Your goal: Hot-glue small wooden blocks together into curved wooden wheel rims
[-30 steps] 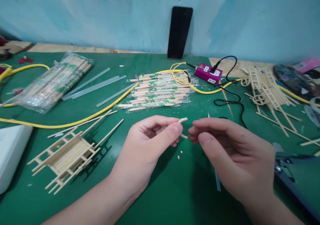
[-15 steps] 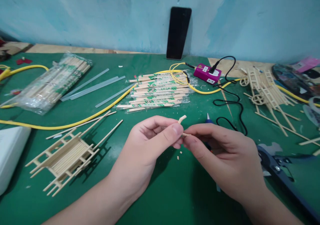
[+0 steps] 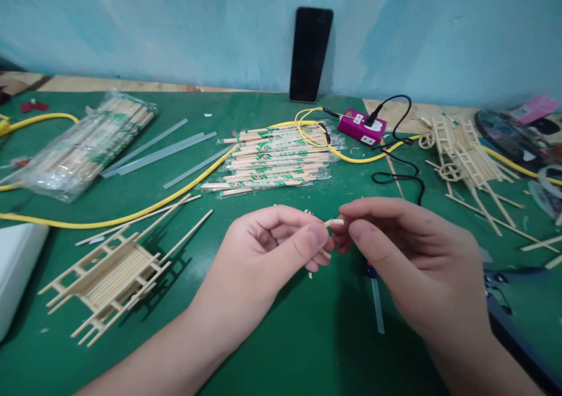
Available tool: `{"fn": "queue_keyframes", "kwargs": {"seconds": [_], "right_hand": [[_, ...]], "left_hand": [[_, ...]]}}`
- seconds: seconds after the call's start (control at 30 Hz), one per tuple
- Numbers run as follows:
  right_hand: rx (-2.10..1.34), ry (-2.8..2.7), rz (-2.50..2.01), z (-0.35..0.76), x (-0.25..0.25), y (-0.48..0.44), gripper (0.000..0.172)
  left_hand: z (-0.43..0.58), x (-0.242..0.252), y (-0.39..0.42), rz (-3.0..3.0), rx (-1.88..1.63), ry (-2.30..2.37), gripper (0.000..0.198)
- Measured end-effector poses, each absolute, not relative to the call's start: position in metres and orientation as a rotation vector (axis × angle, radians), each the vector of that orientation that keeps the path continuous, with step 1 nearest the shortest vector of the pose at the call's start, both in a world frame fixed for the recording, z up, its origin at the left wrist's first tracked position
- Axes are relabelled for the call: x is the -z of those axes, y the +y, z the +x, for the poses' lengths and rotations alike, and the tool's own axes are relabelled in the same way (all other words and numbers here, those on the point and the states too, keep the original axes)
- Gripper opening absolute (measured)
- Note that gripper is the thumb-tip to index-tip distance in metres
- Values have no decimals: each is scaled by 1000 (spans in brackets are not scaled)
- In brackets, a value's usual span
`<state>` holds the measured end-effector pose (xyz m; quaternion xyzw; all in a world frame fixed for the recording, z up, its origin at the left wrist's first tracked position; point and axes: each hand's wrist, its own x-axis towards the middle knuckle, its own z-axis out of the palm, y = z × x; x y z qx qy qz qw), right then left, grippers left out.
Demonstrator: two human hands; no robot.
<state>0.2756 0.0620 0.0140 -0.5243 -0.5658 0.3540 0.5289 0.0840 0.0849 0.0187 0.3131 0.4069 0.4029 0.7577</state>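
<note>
My left hand (image 3: pixel 281 249) pinches a short, pale wooden stick piece (image 3: pixel 335 223) between thumb and fingers, its end jutting to the right. My right hand (image 3: pixel 408 261) is just beside that end, with thumb and forefinger apart and nothing visible between them. Its other fingertips are partly hidden behind the piece. Left of my hands lies a small cart-like frame (image 3: pixel 114 273) built of wooden sticks, with two long shafts. Behind my right hand a blue tool, probably a glue gun (image 3: pixel 371 271), is mostly covered; a translucent glue stick (image 3: pixel 378 308) shows below it.
Wrapped chopsticks (image 3: pixel 272 161) and a bagged bundle (image 3: pixel 88 144) lie farther back, near loose glue sticks (image 3: pixel 162 153). A yellow cable (image 3: pixel 175 197) crosses the green table. A purple power strip (image 3: pixel 362 126), a phone (image 3: pixel 311 56), a wheeled stick model (image 3: pixel 465 156) and dark-handled cutters (image 3: pixel 504 308) are around.
My right hand has come off the wooden piece and moved slightly right, its thumb and forefinger parting. The piece in my left hand has turned to point right.
</note>
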Motion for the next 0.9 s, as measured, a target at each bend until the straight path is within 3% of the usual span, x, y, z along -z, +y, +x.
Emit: {"fn": "queue_keyframes", "kwargs": {"seconds": [0.27, 0.9], "right_hand": [[-773, -1370, -1259, 273, -14, 59, 24], [-551, -1590, -1232, 273, -15, 56, 33]], "left_hand": [[85, -15, 88, 491, -813, 748, 25], [89, -12, 85, 551, -866, 771, 13]]}}
